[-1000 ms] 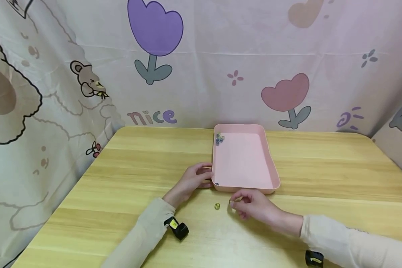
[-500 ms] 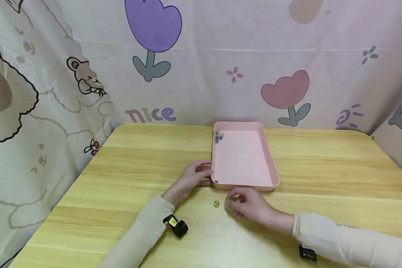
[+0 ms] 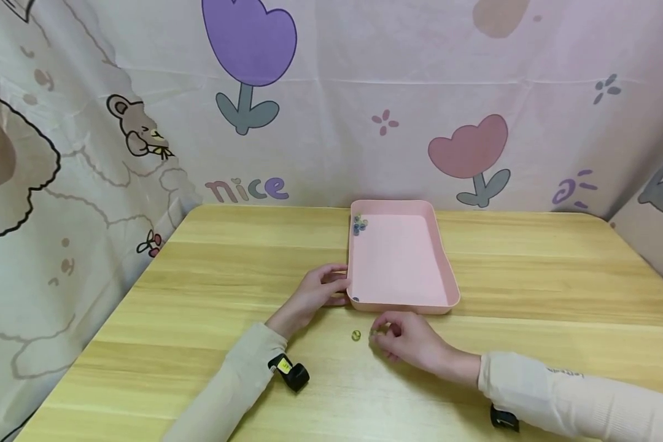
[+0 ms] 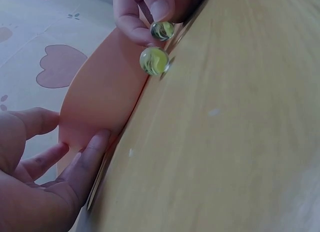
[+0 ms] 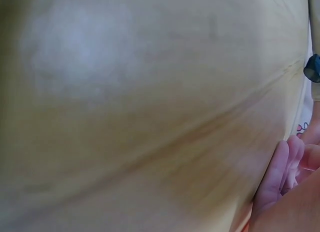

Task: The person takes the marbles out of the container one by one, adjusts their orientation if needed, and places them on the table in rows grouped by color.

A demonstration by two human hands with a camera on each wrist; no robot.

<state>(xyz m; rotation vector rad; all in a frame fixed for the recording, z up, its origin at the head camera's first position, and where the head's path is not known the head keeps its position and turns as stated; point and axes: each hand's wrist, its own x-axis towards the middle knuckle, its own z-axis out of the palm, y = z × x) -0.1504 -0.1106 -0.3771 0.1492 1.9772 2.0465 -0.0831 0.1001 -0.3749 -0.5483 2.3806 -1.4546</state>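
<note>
My left hand [image 3: 315,291] touches the outside of the pink tray [image 3: 400,309] near its front left corner. In the left wrist view its spread fingertips [image 4: 47,119] and thumb rest against the tray's wall. Just in front of the tray, my right hand [image 3: 414,339] pinches a clear marble with a yellow-green swirl [image 4: 162,30] between thumb and forefinger. A second marble of that kind [image 3: 356,335] lies on the table, slightly left of the right fingertips. Inside the tray, several blue and greenish marbles [image 3: 359,226] cluster at the back left; one dark marble [image 3: 356,299] sits in the front left corner.
The light wooden table [image 3: 541,288] extends to both sides of the tray. A patterned cloth [image 3: 342,141] hangs behind and at the sides. Each wrist carries a small black camera, one on the left sleeve [image 3: 293,374], one on the right sleeve [image 3: 504,418].
My right hand has shifted slightly left toward the marble on the table, with its own marble still at the fingertips. The left hand stays at the tray. The head view has tilted a little.
</note>
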